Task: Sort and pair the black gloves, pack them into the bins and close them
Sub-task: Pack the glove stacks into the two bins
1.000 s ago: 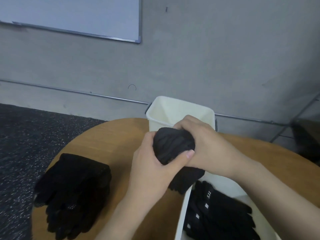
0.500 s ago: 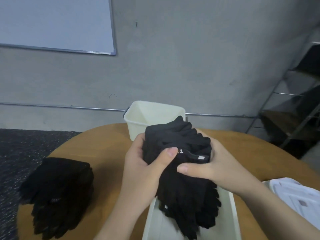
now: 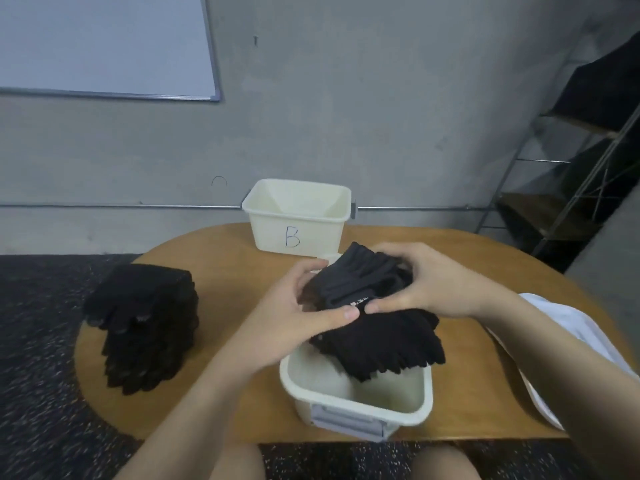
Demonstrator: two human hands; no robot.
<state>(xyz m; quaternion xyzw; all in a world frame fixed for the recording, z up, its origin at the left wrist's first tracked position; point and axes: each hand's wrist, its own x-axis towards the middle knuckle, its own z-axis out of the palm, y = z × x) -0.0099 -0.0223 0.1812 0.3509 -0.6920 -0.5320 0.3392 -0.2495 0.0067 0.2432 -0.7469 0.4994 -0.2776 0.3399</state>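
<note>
Round wooden table on dark speckled carpet, grey wall behind with a whiteboard upper left and a metal shelf rack at right.

Stack of black gloves sits on the table's left side, well apart from the bins, fingers hanging toward the near edge.

Near bin, cream plastic with a grey latch on its front wall, stands in front of the person. Far bin, same cream colour, marked "B" on its front, stands at the table's back edge, just behind the near one.

White lid lies at the right, partly hidden by the right forearm.

Bundle of black gloves is held over the near bin, its glove fingers drooping inside; whether they touch the bottom is hard to tell.

Left hand grips the bundle's left side, thumb on top. Right hand grips it from the right, fingers curled over the folded cuffs, thumb tip near the left thumb.
</note>
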